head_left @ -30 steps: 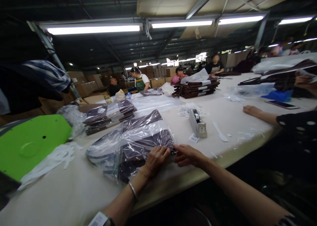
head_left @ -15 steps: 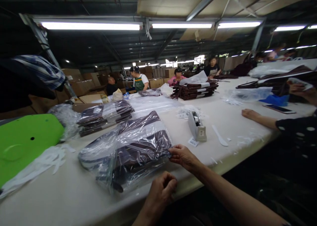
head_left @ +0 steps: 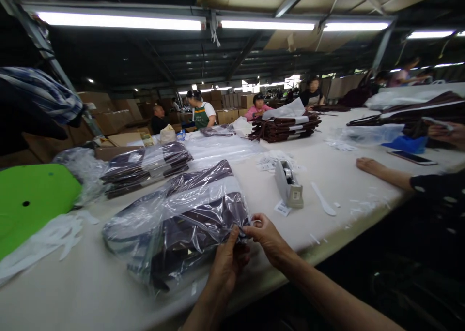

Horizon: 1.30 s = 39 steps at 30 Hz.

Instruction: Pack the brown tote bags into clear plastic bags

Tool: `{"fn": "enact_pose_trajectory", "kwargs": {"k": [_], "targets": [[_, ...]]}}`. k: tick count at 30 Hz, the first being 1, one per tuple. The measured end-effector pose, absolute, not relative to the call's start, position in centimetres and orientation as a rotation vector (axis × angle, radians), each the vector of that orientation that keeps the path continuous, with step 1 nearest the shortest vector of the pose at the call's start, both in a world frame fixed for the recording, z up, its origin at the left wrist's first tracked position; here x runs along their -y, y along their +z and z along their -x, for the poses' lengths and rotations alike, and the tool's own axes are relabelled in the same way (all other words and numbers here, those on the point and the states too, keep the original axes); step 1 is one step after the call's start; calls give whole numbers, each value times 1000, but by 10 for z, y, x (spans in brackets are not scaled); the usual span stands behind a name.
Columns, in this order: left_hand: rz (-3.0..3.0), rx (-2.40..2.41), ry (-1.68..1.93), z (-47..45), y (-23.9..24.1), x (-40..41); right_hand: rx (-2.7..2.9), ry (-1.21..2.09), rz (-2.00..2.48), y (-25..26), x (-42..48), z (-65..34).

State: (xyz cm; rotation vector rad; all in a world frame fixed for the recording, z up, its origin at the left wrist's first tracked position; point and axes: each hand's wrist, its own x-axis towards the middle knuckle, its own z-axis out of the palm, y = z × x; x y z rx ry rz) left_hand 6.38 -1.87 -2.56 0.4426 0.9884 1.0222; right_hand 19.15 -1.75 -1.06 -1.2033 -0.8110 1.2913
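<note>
In front of me on the table lies a clear plastic bag [head_left: 196, 222] holding folded dark brown goods with a pale band across them. My left hand [head_left: 225, 263] grips the bag's near right corner, thumb on top and fingers curled beneath. Right beside it, my right hand [head_left: 268, 236] pinches the same corner between thumb and forefinger. What exactly sits between the fingertips is partly hidden. A tape dispenser [head_left: 289, 185] stands a little beyond my right hand, with a small printed label [head_left: 282, 208] at its base.
Another stack of bagged brown goods [head_left: 147, 165] lies behind the bag. White gloves [head_left: 43, 244] and a green board [head_left: 36, 200] are at left. Printed labels [head_left: 274, 160], a white plastic blade [head_left: 323, 199] and a phone [head_left: 412, 157] lie rightward, near a co-worker's hand [head_left: 370, 166].
My left hand has moved up from the table's near edge and taken hold of the bag's corner beside my right hand. My view has shifted slightly.
</note>
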Motion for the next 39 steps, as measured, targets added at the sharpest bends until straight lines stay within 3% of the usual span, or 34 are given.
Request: {"fn": "enact_pose_trajectory", "kwargs": {"k": [13, 27, 34, 39], "targets": [[-225, -1040, 1132, -73, -17, 5, 951, 1480, 883, -28, 21, -202], [-145, -926, 1157, -84, -23, 12, 788, 839, 1238, -51, 14, -155], [-296, -930, 1219, -81, -34, 11, 786, 1488, 911, -35, 22, -200], [-375, -976, 1210, -80, -39, 12, 719, 1308, 1107, -30, 15, -196]]}}
